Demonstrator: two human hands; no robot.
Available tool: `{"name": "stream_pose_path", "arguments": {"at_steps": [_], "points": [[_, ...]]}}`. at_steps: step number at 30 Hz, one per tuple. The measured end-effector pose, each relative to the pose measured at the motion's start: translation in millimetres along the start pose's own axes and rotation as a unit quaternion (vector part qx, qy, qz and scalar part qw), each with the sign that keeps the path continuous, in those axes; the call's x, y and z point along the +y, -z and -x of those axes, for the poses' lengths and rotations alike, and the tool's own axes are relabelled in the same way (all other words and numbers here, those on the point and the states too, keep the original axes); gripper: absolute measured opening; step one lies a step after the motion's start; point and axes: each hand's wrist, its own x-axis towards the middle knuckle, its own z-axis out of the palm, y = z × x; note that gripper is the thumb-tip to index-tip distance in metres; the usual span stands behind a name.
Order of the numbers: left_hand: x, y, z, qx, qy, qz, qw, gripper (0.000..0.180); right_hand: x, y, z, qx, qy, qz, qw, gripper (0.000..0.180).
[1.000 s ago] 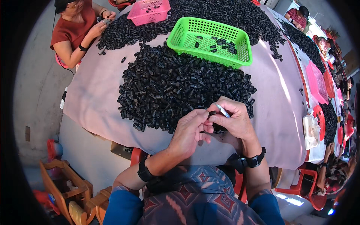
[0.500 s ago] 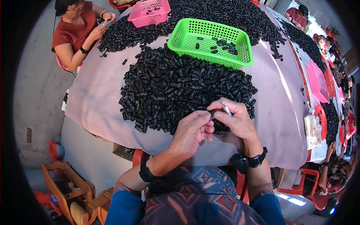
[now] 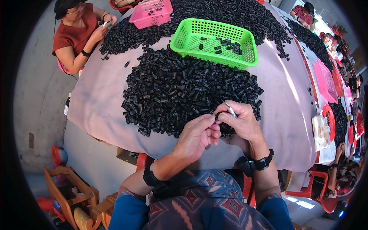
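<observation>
Close in front of me, my left hand [image 3: 197,138] and my right hand [image 3: 242,122] meet at the near right edge of a pile of small black plastic parts [image 3: 168,86]. Pinched between the fingertips of both is one small black plastic part [image 3: 217,118], mostly covered by the fingers. A slim pen-like tool [image 3: 230,110], whitish with blue, also rests in my right hand's grip and pokes up past the index finger; its working end is hidden. The left hand's other fingers are curled loosely.
Beyond the pile stands a green basket [image 3: 214,57] with several black parts in it. Farther back are a pink basket [image 3: 151,14] and a larger black heap [image 3: 230,15]. A person [image 3: 78,34] works at the far left. Wooden stools [image 3: 71,191] stand lower left.
My hands keep nearly the same pinch on the black part, with only slight finger movement. The view has shifted a little.
</observation>
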Motion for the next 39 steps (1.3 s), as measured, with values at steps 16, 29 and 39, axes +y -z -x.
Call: {"name": "stream_pose_path", "arguments": {"at_steps": [16, 29, 39], "points": [[-2, -3, 0, 0.044, -0.009, -0.108, 0.993, 0.026, 7, -2, -2, 0.053, 0.014, 0.098, 0.994, 0.014], [-2, 2, -1, 0.004, -0.046, -0.032, 0.998, 0.02, 1, -9, -1, 0.036, 0.066, 0.062, 0.995, 0.014], [-2, -4, 1, 0.017, -0.035, -0.055, 0.998, 0.021, 4, -9, 0, 0.022, 0.049, 0.041, 0.998, 0.012]]}}
